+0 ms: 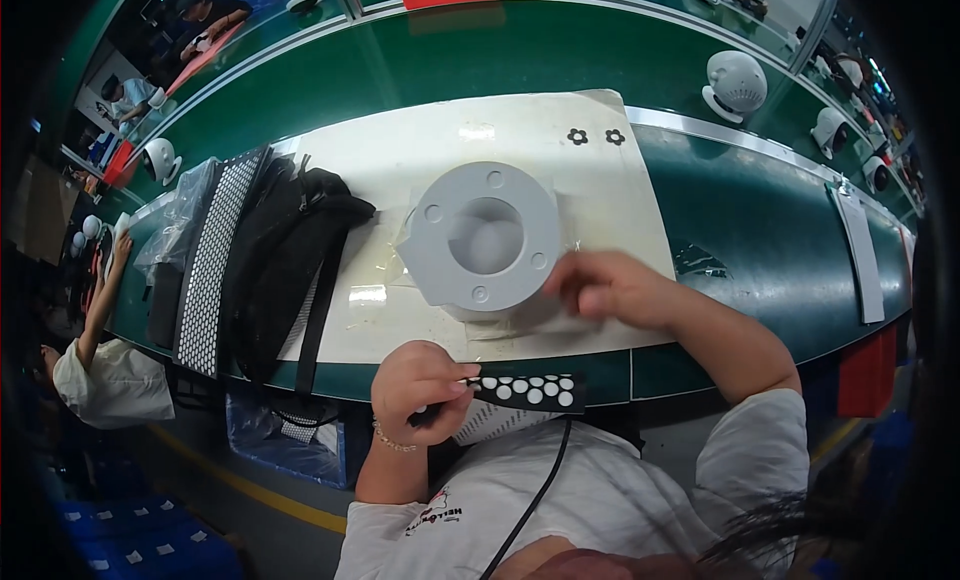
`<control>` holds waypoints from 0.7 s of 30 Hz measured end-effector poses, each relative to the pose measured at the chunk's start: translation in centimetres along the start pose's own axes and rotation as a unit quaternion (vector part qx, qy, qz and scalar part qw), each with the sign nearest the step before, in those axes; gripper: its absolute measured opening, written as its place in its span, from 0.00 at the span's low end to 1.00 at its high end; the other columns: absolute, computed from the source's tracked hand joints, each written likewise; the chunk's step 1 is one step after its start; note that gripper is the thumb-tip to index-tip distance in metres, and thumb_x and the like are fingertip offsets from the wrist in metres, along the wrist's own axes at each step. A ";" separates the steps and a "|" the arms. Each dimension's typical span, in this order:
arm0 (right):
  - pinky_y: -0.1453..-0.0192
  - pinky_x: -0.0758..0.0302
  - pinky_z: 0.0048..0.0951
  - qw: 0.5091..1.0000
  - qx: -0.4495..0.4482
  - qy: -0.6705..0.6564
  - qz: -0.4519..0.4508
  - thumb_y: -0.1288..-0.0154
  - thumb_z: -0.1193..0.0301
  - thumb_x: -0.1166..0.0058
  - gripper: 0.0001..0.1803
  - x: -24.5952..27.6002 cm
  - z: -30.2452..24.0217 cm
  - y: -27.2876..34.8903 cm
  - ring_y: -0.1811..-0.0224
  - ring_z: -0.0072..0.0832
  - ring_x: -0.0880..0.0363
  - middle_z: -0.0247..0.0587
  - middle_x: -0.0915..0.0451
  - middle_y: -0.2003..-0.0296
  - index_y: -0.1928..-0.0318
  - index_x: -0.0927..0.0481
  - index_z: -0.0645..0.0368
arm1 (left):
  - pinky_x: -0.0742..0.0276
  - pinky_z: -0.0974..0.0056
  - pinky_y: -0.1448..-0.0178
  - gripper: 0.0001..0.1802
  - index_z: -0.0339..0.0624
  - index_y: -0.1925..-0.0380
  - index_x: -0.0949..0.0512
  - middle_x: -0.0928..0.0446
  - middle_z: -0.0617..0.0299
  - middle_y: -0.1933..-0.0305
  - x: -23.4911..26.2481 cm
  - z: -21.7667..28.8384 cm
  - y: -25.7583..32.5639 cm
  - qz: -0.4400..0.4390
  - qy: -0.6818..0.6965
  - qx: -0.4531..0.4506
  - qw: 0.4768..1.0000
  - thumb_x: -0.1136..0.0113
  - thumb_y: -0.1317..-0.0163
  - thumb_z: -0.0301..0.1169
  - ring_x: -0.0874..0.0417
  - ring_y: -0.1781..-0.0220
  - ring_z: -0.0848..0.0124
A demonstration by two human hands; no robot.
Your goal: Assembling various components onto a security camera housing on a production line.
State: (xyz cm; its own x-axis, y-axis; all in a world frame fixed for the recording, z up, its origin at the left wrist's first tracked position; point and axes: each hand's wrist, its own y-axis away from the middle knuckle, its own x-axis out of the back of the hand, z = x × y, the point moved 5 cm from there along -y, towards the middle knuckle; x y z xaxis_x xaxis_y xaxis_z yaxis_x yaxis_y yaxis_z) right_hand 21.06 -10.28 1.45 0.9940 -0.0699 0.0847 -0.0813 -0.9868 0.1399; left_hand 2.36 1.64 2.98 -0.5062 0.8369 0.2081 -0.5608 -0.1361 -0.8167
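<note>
A light grey ring-shaped base (pixel 420 235) rests in the middle of the white work mat. It has several round recesses around its rim, and a white rounded surface shows inside its central hole. Close to my body, at the table's near edge, my left hand (pixel 418 392) is closed on a black sheet of round white stickers (pixel 535 388); the sheet bends, showing a white printed backing below. My right hand (pixel 610 288) is at the base's lower right side with its fingers curled. Motion smears those fingertips, so whether they hold anything is unclear.
Left of the base lie a black fabric bag (pixel 290 250), a black strip with rows of white dots (pixel 208 270) and clear plastic bags (pixel 180 220). Beyond the mat (pixel 590 195), white round-headed devices (pixel 737 83) stand along the green line. A person's arm (pixel 105 285) reaches in at far left.
</note>
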 end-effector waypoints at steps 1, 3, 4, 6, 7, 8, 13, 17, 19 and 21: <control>0.66 0.31 0.21 0.996 0.006 -0.010 -0.090 0.44 0.50 0.47 0.30 -1.0 0.2 0.3 0.69 0.19 0.30 0.34 0.26 0.64 0.49 0.31 0.59 | 0.30 0.68 0.74 0.17 0.40 0.71 0.27 0.21 0.54 0.71 0.2 0.1 0.1 0.015 -0.008 0.017 1.000 0.44 0.64 0.13 0.24 0.78 0.68; 0.66 0.30 0.23 0.971 0.014 0.136 -0.197 0.47 0.47 0.45 0.36 -2.8 -2.1 0.5 0.71 0.24 0.29 0.39 0.24 0.60 0.46 0.33 0.59 | 0.30 0.69 0.73 0.15 0.37 0.71 0.27 0.21 0.53 0.73 0.6 0.0 0.6 0.057 -0.025 0.052 0.997 0.44 0.63 0.12 0.23 0.78 0.68; 0.64 0.29 0.28 0.951 -0.023 0.218 -0.220 0.48 0.48 0.44 0.37 -3.7 -2.9 0.4 0.68 0.28 0.26 0.43 0.25 0.56 0.44 0.34 0.59 | 0.30 0.69 0.73 0.15 0.37 0.71 0.27 0.21 0.53 0.73 0.7 0.0 1.0 0.059 -0.030 0.052 0.996 0.44 0.63 0.12 0.23 0.78 0.68; 0.61 0.28 0.33 0.936 0.036 0.312 -0.159 0.44 0.56 0.45 0.28 -5.0 -2.3 0.9 0.65 0.33 0.23 0.45 0.23 0.60 0.46 0.31 0.58 | 0.29 0.70 0.71 0.15 0.37 0.71 0.28 0.22 0.53 0.74 1.2 -0.3 1.3 0.099 -0.048 0.115 0.987 0.44 0.62 0.12 0.23 0.77 0.69; 0.61 0.27 0.33 0.941 0.032 0.318 -0.109 0.42 0.61 0.48 0.23 -5.0 -1.9 0.9 0.65 0.32 0.22 0.45 0.23 0.62 0.48 0.29 0.58 | 0.29 0.70 0.71 0.15 0.37 0.71 0.28 0.22 0.53 0.74 1.2 0.2 1.2 0.099 -0.049 0.112 0.988 0.44 0.62 0.12 0.23 0.77 0.69; 0.60 0.27 0.32 0.944 0.030 0.322 -0.066 0.40 0.67 0.51 0.18 -4.9 -1.7 0.7 0.66 0.32 0.21 0.46 0.22 0.65 0.50 0.27 0.58 | 0.29 0.70 0.68 0.18 0.36 0.67 0.29 0.21 0.52 0.71 1.3 0.7 1.4 0.104 -0.020 0.150 0.983 0.42 0.62 0.14 0.23 0.74 0.70; 0.64 0.26 0.25 0.987 -0.099 0.093 -0.091 0.41 0.80 0.60 0.18 -5.5 -1.6 0.5 0.71 0.25 0.22 0.43 0.21 0.68 0.52 0.25 0.58 | 0.29 0.67 0.53 0.53 0.39 0.43 0.40 0.24 0.51 0.56 1.7 3.1 2.5 0.076 0.095 0.245 0.962 0.22 0.73 0.37 0.23 0.58 0.69; 0.65 0.26 0.21 0.984 -0.131 0.081 -0.089 0.42 0.81 0.59 0.18 -6.0 -2.6 0.6 0.70 0.22 0.23 0.40 0.20 0.66 0.51 0.24 0.58 | 0.29 0.65 0.50 0.59 0.41 0.38 0.46 0.27 0.49 0.52 2.4 3.5 2.8 -0.004 0.032 0.239 0.971 0.22 0.73 0.41 0.24 0.54 0.67; 0.63 0.26 0.22 0.982 -0.127 0.105 -0.091 0.42 0.80 0.57 0.17 -6.4 -2.5 0.3 0.68 0.24 0.22 0.41 0.20 0.66 0.53 0.24 0.58 | 0.29 0.66 0.51 0.59 0.40 0.38 0.47 0.27 0.48 0.51 2.5 4.2 3.8 0.068 0.156 0.266 0.949 0.23 0.71 0.43 0.24 0.55 0.67; 0.59 0.28 0.25 0.973 0.071 0.198 -0.095 0.43 0.79 0.53 0.14 -7.1 -3.7 -0.1 0.64 0.29 0.22 0.42 0.21 0.66 0.57 0.22 0.58 | 0.29 0.67 0.54 0.56 0.40 0.37 0.49 0.29 0.46 0.49 3.2 3.9 4.6 0.095 0.320 0.227 0.915 0.29 0.63 0.50 0.23 0.58 0.67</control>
State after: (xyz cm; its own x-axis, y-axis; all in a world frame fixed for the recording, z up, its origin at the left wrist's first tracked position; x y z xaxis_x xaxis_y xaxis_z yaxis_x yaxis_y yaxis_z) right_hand 13.75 -9.13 4.53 0.8811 0.1500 0.4485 0.1402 -0.9886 0.0552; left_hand -4.39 1.58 2.02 -0.2168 0.8949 -0.3900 -0.7910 -0.3952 -0.4670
